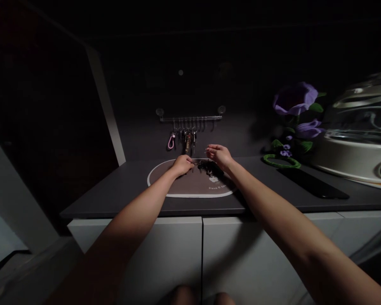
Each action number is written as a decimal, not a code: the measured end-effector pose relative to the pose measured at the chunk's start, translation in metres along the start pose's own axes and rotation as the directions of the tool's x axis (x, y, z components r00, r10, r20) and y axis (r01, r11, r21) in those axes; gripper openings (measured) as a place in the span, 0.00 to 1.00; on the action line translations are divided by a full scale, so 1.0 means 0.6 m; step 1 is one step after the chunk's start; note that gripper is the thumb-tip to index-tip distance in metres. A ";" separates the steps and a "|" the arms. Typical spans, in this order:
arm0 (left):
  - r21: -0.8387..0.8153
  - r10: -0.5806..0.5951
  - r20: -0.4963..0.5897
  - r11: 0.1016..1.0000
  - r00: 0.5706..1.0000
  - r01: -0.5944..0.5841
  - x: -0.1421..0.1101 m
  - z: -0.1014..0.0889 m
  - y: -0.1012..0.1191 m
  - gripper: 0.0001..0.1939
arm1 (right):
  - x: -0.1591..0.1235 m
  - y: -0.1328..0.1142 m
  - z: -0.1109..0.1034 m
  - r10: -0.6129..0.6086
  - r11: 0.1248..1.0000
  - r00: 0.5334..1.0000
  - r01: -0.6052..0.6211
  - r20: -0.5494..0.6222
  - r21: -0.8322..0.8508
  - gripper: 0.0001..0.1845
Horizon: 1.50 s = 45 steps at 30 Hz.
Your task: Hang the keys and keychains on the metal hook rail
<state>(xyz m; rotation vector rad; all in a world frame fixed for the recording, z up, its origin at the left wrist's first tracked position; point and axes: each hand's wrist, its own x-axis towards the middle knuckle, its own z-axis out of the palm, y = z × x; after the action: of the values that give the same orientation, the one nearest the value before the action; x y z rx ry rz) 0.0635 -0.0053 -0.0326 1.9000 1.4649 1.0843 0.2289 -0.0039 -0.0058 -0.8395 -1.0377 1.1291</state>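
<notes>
My left hand (181, 165) is low over the brown mat (178, 186), its fingers closed on a key (193, 167) at the fingertips. Beside it on the mat lie dark keys with rings (206, 166), partly in shadow. My right hand (220, 156) hovers just above them, thumb and fingers pinched together. Something small glints at its fingertips, too small to make out. On the wall behind, a clear hook rail (190, 118) carries several bunches of keys (181, 134), a pink loop strap (171, 142) and a brown lettered key tag (188, 144).
To the right stand purple artificial flowers (296, 101) with a green ring base (281, 161). A black phone-like slab (314, 183) lies before a cream appliance with a clear cover (358, 156). White cabinet doors (165, 250) are below the dark countertop (114, 190).
</notes>
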 end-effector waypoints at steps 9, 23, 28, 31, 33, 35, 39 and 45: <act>-0.244 -0.019 -0.293 0.968 0.956 -0.056 0.014 -0.025 -0.001 0.09 | 0.005 0.003 -0.005 -0.011 0.994 1.000 0.010 -0.002 -0.104 0.07; -0.563 0.044 -0.302 0.798 0.952 -0.216 0.007 -0.045 0.028 0.13 | 0.000 0.023 0.016 -0.079 0.921 0.974 0.153 0.211 -0.358 0.06; -0.732 0.031 -0.232 0.653 0.972 -0.195 0.010 -0.046 0.025 0.16 | -0.005 0.027 0.023 -0.085 0.904 0.948 0.202 0.305 -0.376 0.05; -0.803 0.026 -0.209 0.566 0.978 -0.187 0.010 -0.048 0.027 0.17 | -0.011 0.026 0.028 -0.105 0.912 0.939 0.222 0.329 -0.344 0.05; -0.842 0.027 -0.182 0.512 0.983 -0.170 0.007 -0.050 0.030 0.18 | -0.015 0.025 0.033 -0.104 0.922 0.936 0.217 0.336 -0.319 0.06; -0.870 0.034 -0.152 0.470 0.988 -0.150 0.004 -0.052 0.034 0.20 | -0.020 0.024 0.039 -0.090 0.933 0.935 0.200 0.344 -0.300 0.06; -0.902 0.052 -0.110 0.415 0.993 -0.122 -0.001 -0.053 0.037 0.22 | -0.028 0.024 0.046 -0.060 0.928 0.932 0.184 0.357 -0.325 0.04; -0.927 0.060 -0.106 0.355 0.993 -0.120 -0.003 -0.057 0.037 0.23 | -0.028 0.023 0.043 -0.072 0.944 0.923 0.185 0.378 -0.272 0.07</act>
<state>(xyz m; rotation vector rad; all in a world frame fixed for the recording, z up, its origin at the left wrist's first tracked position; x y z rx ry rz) 0.0474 -0.0160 0.0034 1.0610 0.4379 1.5630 0.1986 -0.0163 -0.0141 -0.8009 -1.5862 1.0469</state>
